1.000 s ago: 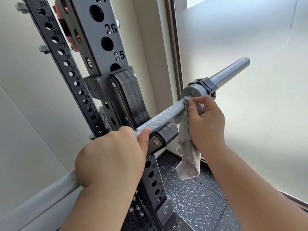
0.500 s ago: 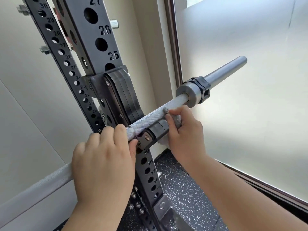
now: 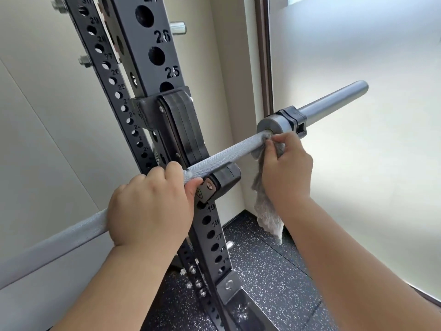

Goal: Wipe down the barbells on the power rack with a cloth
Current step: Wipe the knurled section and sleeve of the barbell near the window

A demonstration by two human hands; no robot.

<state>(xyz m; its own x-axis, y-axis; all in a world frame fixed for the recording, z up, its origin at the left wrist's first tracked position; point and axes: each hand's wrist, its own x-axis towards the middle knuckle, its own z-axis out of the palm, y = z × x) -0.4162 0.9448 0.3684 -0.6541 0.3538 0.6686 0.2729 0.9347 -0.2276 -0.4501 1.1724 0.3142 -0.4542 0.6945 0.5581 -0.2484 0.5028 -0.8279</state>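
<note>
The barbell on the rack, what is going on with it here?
A person is wiping the barbell, which lies in the hook of the power rack. The left hand grips the shaft beside the hook. The right hand presses a grey cloth around the shaft right at the inner end of the sleeve; the rest of the cloth hangs down.

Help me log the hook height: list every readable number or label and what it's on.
"26": upright, above the hook.
"25": upright, just above the hook.
"19": upright, below the hook.
"18": under it.
"17": under that.
Top number cut off; rear strip numbers and hook badge too blurred.
</note>
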